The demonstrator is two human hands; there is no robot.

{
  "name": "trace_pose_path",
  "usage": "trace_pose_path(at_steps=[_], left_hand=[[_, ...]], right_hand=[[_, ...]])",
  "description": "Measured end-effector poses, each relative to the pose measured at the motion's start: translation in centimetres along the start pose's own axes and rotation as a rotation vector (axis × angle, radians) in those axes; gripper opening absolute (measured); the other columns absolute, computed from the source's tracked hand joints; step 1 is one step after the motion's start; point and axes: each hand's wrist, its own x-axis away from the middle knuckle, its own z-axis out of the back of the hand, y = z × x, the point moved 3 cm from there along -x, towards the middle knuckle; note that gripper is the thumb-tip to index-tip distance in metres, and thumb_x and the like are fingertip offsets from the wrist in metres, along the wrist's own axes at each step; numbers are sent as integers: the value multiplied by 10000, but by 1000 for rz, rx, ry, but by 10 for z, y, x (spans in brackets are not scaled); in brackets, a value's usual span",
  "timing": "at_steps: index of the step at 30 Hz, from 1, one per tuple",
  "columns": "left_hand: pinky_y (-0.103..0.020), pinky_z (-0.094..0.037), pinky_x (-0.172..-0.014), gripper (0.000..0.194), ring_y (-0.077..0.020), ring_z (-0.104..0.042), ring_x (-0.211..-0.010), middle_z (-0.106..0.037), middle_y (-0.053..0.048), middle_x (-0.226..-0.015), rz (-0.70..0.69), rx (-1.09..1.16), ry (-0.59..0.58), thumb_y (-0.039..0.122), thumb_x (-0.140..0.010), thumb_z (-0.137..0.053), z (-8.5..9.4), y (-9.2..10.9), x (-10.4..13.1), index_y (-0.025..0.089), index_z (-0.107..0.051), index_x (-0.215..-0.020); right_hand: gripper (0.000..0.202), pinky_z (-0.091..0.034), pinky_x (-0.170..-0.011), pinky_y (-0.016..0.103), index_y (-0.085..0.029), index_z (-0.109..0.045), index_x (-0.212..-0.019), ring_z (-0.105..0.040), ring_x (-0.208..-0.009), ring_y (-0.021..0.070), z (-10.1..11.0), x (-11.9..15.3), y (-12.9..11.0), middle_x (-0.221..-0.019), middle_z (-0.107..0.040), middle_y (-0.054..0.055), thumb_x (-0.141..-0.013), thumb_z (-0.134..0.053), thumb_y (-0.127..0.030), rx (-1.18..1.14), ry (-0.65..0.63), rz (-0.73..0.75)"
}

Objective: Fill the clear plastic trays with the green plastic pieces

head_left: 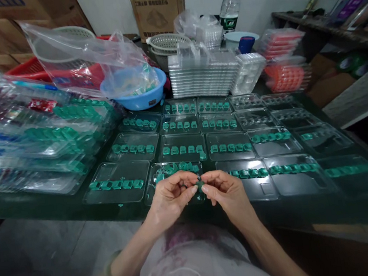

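Observation:
My left hand [175, 196] and my right hand [223, 189] meet at the table's front edge, thumbs and fingers pinched on one small green piece [199, 184]. Its exact shape is mostly covered by my fingertips. Just behind them lies a clear plastic tray [152, 183] with a loose heap of green pieces [176, 168] in it. To the left, another clear tray [98, 172] holds a row of green cube-like pieces [117, 184]. On the right, a similar tray [246, 191] carries its own green row [249, 173].
Rows of clear trays cover the dark green table [129, 209]. Stacked packages [34, 145] with green pieces fill the left. Behind stand a blue basin [141, 100], a stack of clear trays [202, 76], a bottle [230, 3] and orange-filled packs [286, 75].

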Motion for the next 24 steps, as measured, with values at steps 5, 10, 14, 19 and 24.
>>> trace_pose_path(at_steps=[5, 10, 14, 19, 24], left_hand=[[-184, -326, -416, 231, -61, -432, -511, -553, -7, -745, 105, 140, -36, 254, -714, -661, -6, -5, -3, 165, -610, -922], [-173, -215, -389, 196, -33, -329, -436, -475, 29, -601, 342, 327, -179, 279, -722, -654, -9, -11, -7, 146, -593, -853], [-178, -174, -400, 159, -36, -311, -439, -436, 39, -535, 459, 388, -233, 250, -722, -654, -9, -12, -12, 140, -577, -808], [-186, -164, -401, 127, -40, -323, -469, -463, 20, -564, 408, 461, -235, 202, -708, -662, -16, -15, -18, 120, -580, -757], [-192, -148, -382, 136, -48, -319, -446, -417, 41, -493, 364, 337, -164, 235, -731, -642, -26, -17, -23, 128, -561, -710]], right_hand=[[162, -369, -454, 177, -214, -615, -871, -462, -540, 63, 2, 0, 3, -764, -597, -21, -712, -647, -208, -83, 54, 82], [146, -362, -474, 183, -216, -611, -866, -455, -540, 60, 2, 0, 4, -730, -581, -29, -723, -644, -212, -96, 66, 84], [127, -360, -482, 185, -217, -612, -868, -444, -533, 54, 4, 1, 4, -718, -564, -35, -743, -629, -237, -47, 85, 69], [108, -380, -503, 200, -211, -601, -875, -466, -554, 73, 9, 3, 3, -710, -556, -24, -787, -574, -267, 37, 89, 88], [106, -415, -601, 235, -206, -599, -885, -522, -717, 120, 18, 9, -7, -854, -561, 20, -790, -552, -215, 289, 196, 309]])
